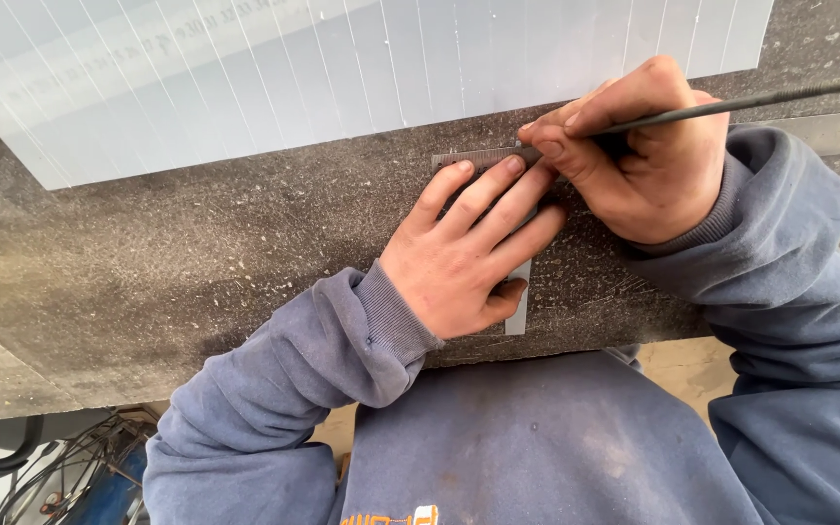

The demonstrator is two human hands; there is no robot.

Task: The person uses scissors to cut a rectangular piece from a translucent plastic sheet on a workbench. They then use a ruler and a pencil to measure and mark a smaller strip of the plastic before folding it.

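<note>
Head view: left hand [459, 255] fingers, slightly spread, are pressing a steel square [517, 292] flat on the dark metal plate [196, 262]; right hand [644, 156] fingertips are pinching a thin scriber rod [760, 100] against its blade, wrists bending inward.

Left hand [459, 253]: palm down, flat, fingers extended and slightly spread, pointing up and to the right; the thumb is tucked along the lower edge of the hand. The wrist is straight. The left forearm [274, 389], in a blue-grey sleeve with a ribbed cuff, runs up from lower left.

Right hand [639, 156]: closed in a pen-style pinch, thumb and forefinger meeting at the tips on the left, remaining fingers curled under. Its knuckles face upward. The right forearm [789, 253], same sleeve, enters from the right, wrist bent inward. The two hands touch at the fingertips.
</note>
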